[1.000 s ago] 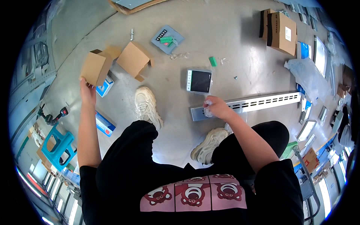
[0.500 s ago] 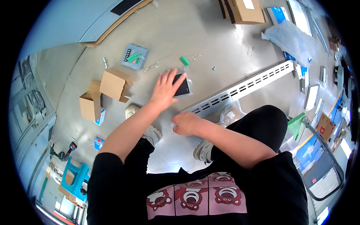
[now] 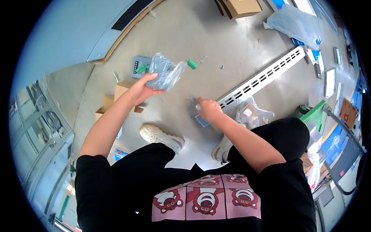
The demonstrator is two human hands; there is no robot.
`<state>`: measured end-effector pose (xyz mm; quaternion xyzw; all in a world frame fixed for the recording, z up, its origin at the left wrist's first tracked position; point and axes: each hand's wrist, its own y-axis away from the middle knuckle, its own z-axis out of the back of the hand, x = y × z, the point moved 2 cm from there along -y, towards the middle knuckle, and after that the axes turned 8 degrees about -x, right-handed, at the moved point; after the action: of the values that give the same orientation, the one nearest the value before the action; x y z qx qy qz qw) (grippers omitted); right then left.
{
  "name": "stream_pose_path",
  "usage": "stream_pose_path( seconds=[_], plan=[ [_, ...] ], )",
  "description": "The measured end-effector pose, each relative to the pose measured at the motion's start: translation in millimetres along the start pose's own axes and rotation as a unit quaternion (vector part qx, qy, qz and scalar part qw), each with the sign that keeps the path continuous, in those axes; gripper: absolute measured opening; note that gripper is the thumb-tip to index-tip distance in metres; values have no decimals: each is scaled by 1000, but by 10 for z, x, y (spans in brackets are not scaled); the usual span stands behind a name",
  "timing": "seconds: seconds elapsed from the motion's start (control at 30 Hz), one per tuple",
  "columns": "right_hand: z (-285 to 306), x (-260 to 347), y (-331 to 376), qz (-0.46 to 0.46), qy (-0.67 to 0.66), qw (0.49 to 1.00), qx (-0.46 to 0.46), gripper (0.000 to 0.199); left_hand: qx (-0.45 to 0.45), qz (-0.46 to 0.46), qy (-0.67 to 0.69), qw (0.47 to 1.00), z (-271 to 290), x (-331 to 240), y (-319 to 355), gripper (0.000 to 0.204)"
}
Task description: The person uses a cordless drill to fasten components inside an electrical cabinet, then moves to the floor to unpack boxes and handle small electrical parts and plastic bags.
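My left hand (image 3: 140,89) is raised over the floor and grips a clear plastic bag (image 3: 165,72) with a dark grey device inside. My right hand (image 3: 208,109) is lower, at the near end of a long perforated metal rail (image 3: 259,79), with its fingers closed around something small that I cannot make out. Under that hand lies a small blue-grey flat piece (image 3: 201,121) on the floor. My two shoes (image 3: 160,136) stand just below both hands.
A grey terminal block with green parts (image 3: 140,66) and a loose green connector (image 3: 192,64) lie on the concrete floor. Cardboard boxes (image 3: 119,92) sit to the left, another box (image 3: 239,6) at the top. A clear bag with a small part (image 3: 253,115) lies beside the rail. Clutter lines the right side.
My left hand went from a cardboard box at the left to the dark device on the floor, and now holds it lifted in its bag. My right hand stayed near the rail's end.
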<state>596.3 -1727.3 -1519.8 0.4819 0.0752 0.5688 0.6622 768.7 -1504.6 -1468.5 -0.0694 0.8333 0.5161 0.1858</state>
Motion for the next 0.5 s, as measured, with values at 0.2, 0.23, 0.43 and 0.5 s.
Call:
stream_pose_path(
  seconds=[0.2,0.23,0.43,0.5],
  plan=[
    [-326,220,-398,-40,-14,985,-165,35,47,48,72,995,151,-217,-6,68],
    [-401,192,-457,-60,-11,980,-190,32,63,58,71,994,166,-237,-32,69],
    [-309,-83,-490,-126,-110,934,-315,26,114,95,58,987,168,-370,-39,72],
    [-165,-173,-469,-126,-156,919,-339,30,130,104,25,986,138,-415,-50,73]
  ],
)
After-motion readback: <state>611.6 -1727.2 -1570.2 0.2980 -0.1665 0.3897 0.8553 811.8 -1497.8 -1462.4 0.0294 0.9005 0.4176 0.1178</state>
